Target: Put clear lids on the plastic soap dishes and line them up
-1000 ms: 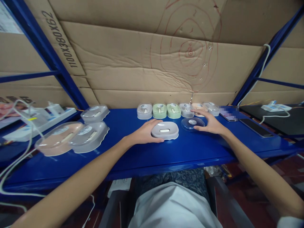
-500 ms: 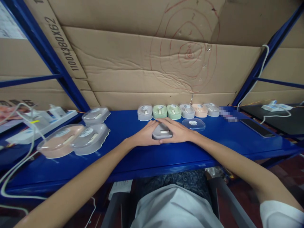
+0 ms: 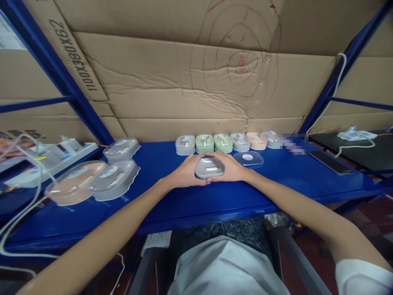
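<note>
Both hands are bent around one gray box, one from each side. The left hand and the right hand are half open, curved to the width of the gray box, and they have hold of its sides. Their fingers come close together at the far side and their thumbs at the near side. The gray box is in front of the person, over the middle of the blue counter; whether its bottom touches the counter, I cannot tell. On its top there is a short white handle.

Just beyond the right hand, a clear lid with a round label lies on the counter. Behind, along the cardboard wall, stands a row of boxes in gray, green and orange. On the left side are three more boxes, one orange and two gray, under clear lids. At the right lies a dark phone.
</note>
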`<state>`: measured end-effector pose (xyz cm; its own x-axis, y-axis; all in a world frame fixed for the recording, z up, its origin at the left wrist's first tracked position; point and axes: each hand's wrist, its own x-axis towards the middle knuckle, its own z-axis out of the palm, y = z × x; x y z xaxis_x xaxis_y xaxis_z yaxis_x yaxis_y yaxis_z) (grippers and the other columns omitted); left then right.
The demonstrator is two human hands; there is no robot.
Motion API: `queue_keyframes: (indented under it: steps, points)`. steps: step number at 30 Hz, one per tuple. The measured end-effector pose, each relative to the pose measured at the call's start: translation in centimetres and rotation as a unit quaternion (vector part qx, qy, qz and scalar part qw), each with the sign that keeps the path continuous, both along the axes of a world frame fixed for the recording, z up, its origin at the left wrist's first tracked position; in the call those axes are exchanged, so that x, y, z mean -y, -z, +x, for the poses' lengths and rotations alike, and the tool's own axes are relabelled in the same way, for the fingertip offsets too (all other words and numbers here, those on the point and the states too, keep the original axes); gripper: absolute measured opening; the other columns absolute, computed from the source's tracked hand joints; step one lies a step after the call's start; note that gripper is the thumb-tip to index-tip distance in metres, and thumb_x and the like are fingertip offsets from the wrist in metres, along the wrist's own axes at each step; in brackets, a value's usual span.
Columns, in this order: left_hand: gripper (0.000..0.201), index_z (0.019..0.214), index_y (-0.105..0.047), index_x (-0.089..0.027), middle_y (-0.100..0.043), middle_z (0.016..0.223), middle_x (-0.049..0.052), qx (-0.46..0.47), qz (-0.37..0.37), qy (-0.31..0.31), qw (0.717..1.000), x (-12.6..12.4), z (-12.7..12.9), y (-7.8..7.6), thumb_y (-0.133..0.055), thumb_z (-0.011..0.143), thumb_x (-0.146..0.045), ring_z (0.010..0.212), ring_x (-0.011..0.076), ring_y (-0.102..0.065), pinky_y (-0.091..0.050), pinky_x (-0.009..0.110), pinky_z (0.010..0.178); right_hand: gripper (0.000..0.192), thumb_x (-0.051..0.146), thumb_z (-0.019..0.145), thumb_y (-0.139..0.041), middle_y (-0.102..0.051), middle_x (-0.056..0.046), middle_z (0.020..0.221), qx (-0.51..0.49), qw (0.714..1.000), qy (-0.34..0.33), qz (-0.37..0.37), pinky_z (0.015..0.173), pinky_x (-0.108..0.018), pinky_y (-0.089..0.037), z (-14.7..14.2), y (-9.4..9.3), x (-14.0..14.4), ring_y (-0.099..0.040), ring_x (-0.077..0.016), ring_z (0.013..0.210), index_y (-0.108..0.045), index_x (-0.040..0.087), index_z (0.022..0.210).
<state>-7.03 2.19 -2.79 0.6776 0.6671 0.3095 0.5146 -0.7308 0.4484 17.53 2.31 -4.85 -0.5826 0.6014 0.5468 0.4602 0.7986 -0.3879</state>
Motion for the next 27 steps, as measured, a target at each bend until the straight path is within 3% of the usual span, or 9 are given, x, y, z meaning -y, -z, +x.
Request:
queue_keyframes:
  steps: [6, 9, 13, 19, 23, 27]
  points:
    - [0.11, 0.16, -0.038, -0.023, -0.056, 0.152, 0.016, 0.016, -0.039, -0.028, 0.999, -0.4, -0.3, 0.4, -0.09, 0.069, -0.057, 0.14, 0.0441, -0.052, -0.045, 0.056, 0.114, 0.087, 0.065, 0.063, -0.094, -0.075, -0.011, 0.133, -0.042, 0.999, 0.021, -0.018, 0.107, -0.053, -0.056, -0.3, -0.6, 0.1, -0.072, -0.0359, 0.121, -0.068, 0.028, 0.137]
    - [0.12, 0.164, -0.031, -0.024, -0.059, 0.147, 0.016, 0.026, -0.062, -0.041, 0.997, -0.3, -0.3, 0.5, -0.092, 0.066, -0.056, 0.138, 0.0441, -0.055, -0.045, 0.057, 0.114, 0.079, 0.064, 0.062, -0.095, -0.079, -0.01, 0.122, -0.048, 0.998, 0.024, -0.035, 0.102, -0.052, -0.058, -0.3, -0.9, 0.2, -0.075, -0.0344, 0.113, -0.074, 0.027, 0.127]
    - [0.129, 0.167, -0.024, -0.025, -0.058, 0.148, 0.018, 0.043, -0.072, -0.044, 0.996, -0.3, -0.4, 0.7, -0.094, 0.064, -0.058, 0.139, 0.0446, -0.055, -0.045, 0.061, 0.114, 0.067, 0.058, 0.066, -0.096, -0.08, -0.009, 0.123, -0.102, 0.991, 0.005, -0.086, 0.106, -0.051, -0.057, -0.3, -1.1, 0.3, -0.075, -0.0323, 0.115, -0.077, 0.026, 0.122]
    - [0.141, 0.169, -0.017, -0.024, -0.044, 0.163, 0.023, 0.054, -0.074, -0.073, 0.993, -0.6, -0.6, 1.0, -0.097, 0.059, -0.063, 0.148, 0.0483, -0.046, -0.042, 0.064, 0.117, 0.05, 0.056, 0.073, -0.093, -0.081, -0.007, 0.12, -0.161, 0.974, 0.005, -0.158, 0.108, -0.051, -0.056, 0.0, -1.7, -0.2, -0.076, -0.0295, 0.112, -0.081, 0.025, 0.111]
    - [0.133, 0.166, -0.025, -0.023, -0.062, 0.144, 0.018, 0.08, -0.079, -0.031, 0.993, -0.8, -0.6, 1.1, -0.097, 0.061, -0.061, 0.134, 0.0405, -0.061, -0.047, 0.058, 0.113, 0.05, 0.069, 0.076, -0.085, -0.083, -0.006, 0.109, -0.254, 0.942, 0.017, -0.219, 0.102, -0.05, -0.059, 0.6, -2.4, -0.8, -0.076, -0.0294, 0.107, -0.082, 0.025, 0.099]
    - [0.139, 0.169, -0.018, -0.025, -0.068, 0.135, 0.013, 0.083, -0.084, -0.034, 0.992, -0.8, -0.4, 1.1, -0.098, 0.06, -0.057, 0.13, 0.0375, -0.063, -0.043, 0.058, 0.116, 0.062, 0.081, 0.078, -0.076, -0.084, -0.01, 0.102, -0.33, 0.895, 0.042, -0.297, 0.096, -0.054, -0.062, 1.2, -2.9, -1.2, -0.077, -0.0355, 0.106, -0.082, 0.023, 0.098]
